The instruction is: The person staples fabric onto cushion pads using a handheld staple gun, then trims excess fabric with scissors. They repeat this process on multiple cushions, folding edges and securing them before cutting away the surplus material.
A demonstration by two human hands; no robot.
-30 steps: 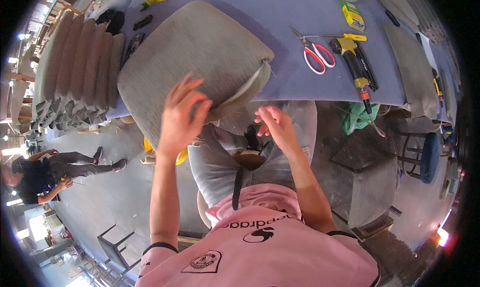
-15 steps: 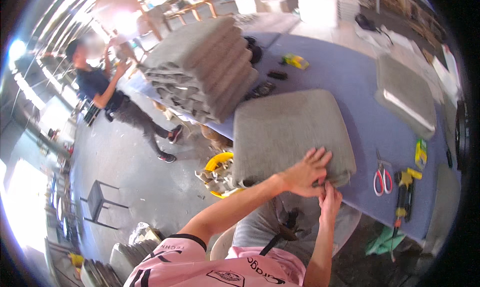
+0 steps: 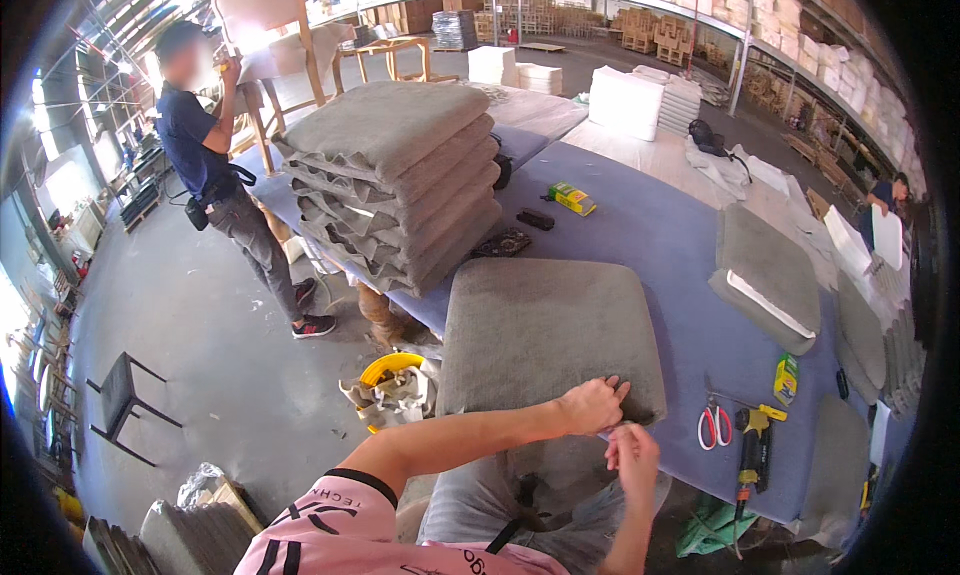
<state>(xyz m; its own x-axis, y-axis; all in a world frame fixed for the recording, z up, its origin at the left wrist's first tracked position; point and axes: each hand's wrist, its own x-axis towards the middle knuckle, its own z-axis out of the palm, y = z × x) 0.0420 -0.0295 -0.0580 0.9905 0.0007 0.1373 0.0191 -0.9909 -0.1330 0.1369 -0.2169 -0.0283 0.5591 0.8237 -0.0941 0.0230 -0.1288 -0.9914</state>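
A grey fabric-covered seat cushion (image 3: 550, 335) lies on the blue table at its near edge, right in front of me. My left hand (image 3: 592, 405) reaches across its near side, fingers bent and gripping the fabric by the near right corner. Just below that corner, my right hand (image 3: 632, 458) is closed in a pinch on the cushion's fabric edge. What lies between the fingertips is mostly hidden. Red-and-white-handled scissors (image 3: 714, 427) rest on the table to the right, beside a yellow-and-black air stapler (image 3: 752, 453).
Behind the cushion stands a tall stack of grey covered cushions (image 3: 390, 175). Another cushion (image 3: 768, 270) lies far right. Yellow-green boxes (image 3: 572, 199) sit on the table (image 3: 640, 205). A yellow bucket of scraps (image 3: 392, 367) is below left. A person (image 3: 205, 145) handles a chair at left.
My view has tilted up and shifted, so the far shelves show more. Both hands remain at the near right corner, and the left fingers have drawn closer together. The other person has raised their hands.
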